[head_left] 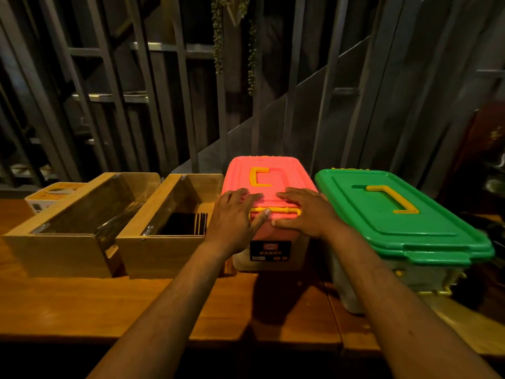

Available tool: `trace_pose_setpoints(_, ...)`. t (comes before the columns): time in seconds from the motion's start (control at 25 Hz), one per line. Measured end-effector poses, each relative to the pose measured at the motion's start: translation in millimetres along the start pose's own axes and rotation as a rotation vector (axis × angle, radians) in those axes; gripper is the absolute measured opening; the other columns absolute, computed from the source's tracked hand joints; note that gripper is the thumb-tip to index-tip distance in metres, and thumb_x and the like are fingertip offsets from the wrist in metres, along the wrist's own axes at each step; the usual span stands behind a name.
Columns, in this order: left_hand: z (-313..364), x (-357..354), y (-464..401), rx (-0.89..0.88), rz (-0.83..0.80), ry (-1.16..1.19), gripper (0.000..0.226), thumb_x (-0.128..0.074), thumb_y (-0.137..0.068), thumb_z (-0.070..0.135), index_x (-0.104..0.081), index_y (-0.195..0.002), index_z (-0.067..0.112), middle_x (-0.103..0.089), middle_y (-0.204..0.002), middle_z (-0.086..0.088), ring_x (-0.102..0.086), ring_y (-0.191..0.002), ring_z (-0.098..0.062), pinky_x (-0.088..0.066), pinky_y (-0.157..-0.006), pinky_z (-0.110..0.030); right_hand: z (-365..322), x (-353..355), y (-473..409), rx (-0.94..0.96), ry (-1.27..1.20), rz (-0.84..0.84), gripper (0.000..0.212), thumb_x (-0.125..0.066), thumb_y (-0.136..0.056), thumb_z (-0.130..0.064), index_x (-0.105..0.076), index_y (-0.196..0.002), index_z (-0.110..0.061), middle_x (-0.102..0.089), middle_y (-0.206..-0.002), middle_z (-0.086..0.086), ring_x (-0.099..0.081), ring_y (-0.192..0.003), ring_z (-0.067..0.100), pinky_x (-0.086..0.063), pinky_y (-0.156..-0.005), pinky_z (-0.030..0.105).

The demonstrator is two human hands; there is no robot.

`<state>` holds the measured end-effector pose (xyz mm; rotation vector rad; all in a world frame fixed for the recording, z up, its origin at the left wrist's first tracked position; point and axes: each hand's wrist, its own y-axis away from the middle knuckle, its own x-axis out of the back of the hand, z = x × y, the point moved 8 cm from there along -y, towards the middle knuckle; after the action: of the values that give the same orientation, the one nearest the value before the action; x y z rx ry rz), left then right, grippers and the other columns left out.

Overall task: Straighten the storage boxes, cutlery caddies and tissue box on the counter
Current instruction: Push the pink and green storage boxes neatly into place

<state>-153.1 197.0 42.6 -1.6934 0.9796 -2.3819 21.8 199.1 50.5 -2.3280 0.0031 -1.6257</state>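
A storage box with a pink lid (273, 168) and yellow handle stands mid-counter. My left hand (236, 214) and my right hand (303, 212) both rest on the lid's near edge, fingers on top and thumbs at the yellow front latch. Right of it sits a larger storage box with a green lid (396, 214), turned at an angle. Left of the pink box stand two wooden cutlery caddies, one (169, 250) holding dark cutlery and another (62, 253) with clear-lidded contents. A yellow-and-white tissue box (43, 199) sits behind the far-left caddy.
The wooden counter (136, 305) runs across the view, its front edge near the bottom. Behind it are dark metal bars and a staircase, with hanging plants above. Dark objects sit at the far right.
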Motion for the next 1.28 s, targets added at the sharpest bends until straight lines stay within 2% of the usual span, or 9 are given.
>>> trace_pose_setpoints(0.16, 8.4, 10.0, 5.2, -0.014, -0.074, -0.087, 0.054, -0.03, -0.096, 0.06, -0.038, -0.143, 0.035, -0.042, -0.15, -0.002, -0.036, -0.136, -0.025, -0.03, -0.11, -0.044, -6.9, 12.4, 12.7, -0.038, 0.035, -0.052, 0.081, -0.069, -0.071, -0.065, -0.044, -0.142, -0.035, -0.039, -0.154, -0.001, -0.036, -0.14, 0.021, -0.029, -0.115, 0.041)
trace_pose_setpoints(0.4, 66.9, 37.4, 46.8, -0.09, 0.066, 0.071, 0.04, -0.048, -0.091, 0.044, -0.06, -0.126, 0.029, -0.063, -0.129, -0.004, -0.054, -0.12, -0.027, -0.039, -0.1, -0.043, -5.3, 76.1, 95.6, 0.013, 0.004, 0.362, 0.054, -0.065, -0.08, -0.053, -0.062, -0.128, -0.029, -0.059, -0.136, 0.0, -0.05, -0.128, 0.021, -0.038, -0.107, 0.037)
trace_pose_setpoints(0.52, 118.4, 37.4, 65.6, -0.136, 0.13, 0.183, 0.036, -0.055, -0.089, 0.038, -0.065, -0.121, 0.025, -0.067, -0.122, -0.003, -0.058, -0.115, -0.024, -0.033, -0.099, -0.036, 18.0, 88.8, 139.1, 0.012, -0.035, 0.446, 0.046, -0.071, -0.079, -0.045, -0.067, -0.121, -0.026, -0.064, -0.129, 0.003, -0.056, -0.122, 0.022, -0.041, -0.105, 0.037)
trace_pose_setpoints(0.64, 167.2, 24.1, 63.9, -0.164, 0.086, 0.223, 0.042, -0.046, -0.091, 0.044, -0.06, -0.127, 0.027, -0.062, -0.128, 0.002, -0.052, -0.121, -0.02, -0.038, -0.104, -0.037, 54.5, 100.5, 164.5, -0.004, -0.054, 0.478, 0.044, -0.078, -0.077, -0.038, -0.069, -0.118, -0.025, -0.066, -0.127, 0.002, -0.058, -0.12, 0.02, -0.044, -0.103, 0.039)
trace_pose_setpoints(0.72, 197.4, 11.9, 56.1, -0.163, 0.084, 0.223, 0.044, -0.043, -0.091, 0.045, -0.06, -0.127, 0.028, -0.061, -0.127, 0.0, -0.052, -0.119, -0.021, -0.04, -0.102, -0.04, 85.5, 112.1, 178.7, -0.007, -0.066, 0.481, 0.046, -0.077, -0.076, -0.042, -0.07, -0.117, -0.025, -0.066, -0.125, 0.001, -0.059, -0.119, 0.019, -0.045, -0.102, 0.039)
trace_pose_setpoints(0.8, 226.4, -0.2, 48.2, -0.137, 0.087, 0.224, 0.046, -0.041, -0.091, 0.048, -0.06, -0.127, 0.028, -0.06, -0.128, -0.004, -0.052, -0.12, -0.024, -0.041, -0.102, -0.041, 120.7, 120.2, 188.4, -0.023, -0.051, 0.429, 0.053, -0.07, -0.073, -0.057, -0.069, -0.117, -0.027, -0.067, -0.125, -0.001, -0.059, -0.118, 0.017, -0.046, -0.102, 0.04)
trace_pose_setpoints(0.96, 268.6, -28.4, 38.6, -0.069, 0.046, 0.092, 0.054, -0.032, -0.09, 0.059, -0.055, -0.131, 0.033, -0.055, -0.136, -0.004, -0.047, -0.126, -0.025, -0.036, -0.106, -0.044, 180.0, 124.6, 196.0, -0.064, 0.017, 0.277, 0.087, -0.042, -0.059, -0.095, -0.059, -0.125, -0.041, -0.056, -0.137, -0.014, -0.047, -0.13, 0.009, -0.037, -0.109, 0.05)
trace_pose_setpoints(1.08, 278.8, -35.7, 39.0, -0.008, 0.098, 0.023, 0.054, -0.031, -0.091, 0.064, -0.055, -0.13, 0.035, -0.055, -0.135, -0.002, -0.046, -0.125, -0.026, -0.035, -0.106, -0.048, 198.8, 121.7, 194.5, -0.009, -0.089, 0.208, 0.097, -0.043, -0.051, -0.098, -0.053, -0.131, -0.045, -0.047, -0.145, -0.015, -0.036, -0.136, 0.01, -0.032, -0.113, 0.043)
trace_pose_setpoints(1.28, 277.2, -40.8, 33.7, 0.042, 0.119, 0.001, 0.065, -0.026, -0.087, 0.074, -0.056, -0.129, 0.036, -0.054, -0.134, -0.001, -0.045, -0.124, -0.025, -0.035, -0.106, -0.045, 202.5, 119.0, 189.3, 0.044, -0.129, 0.201, 0.091, -0.052, -0.056, -0.086, -0.052, -0.135, -0.04, -0.044, -0.146, -0.014, -0.03, -0.136, 0.012, -0.031, -0.112, 0.04)
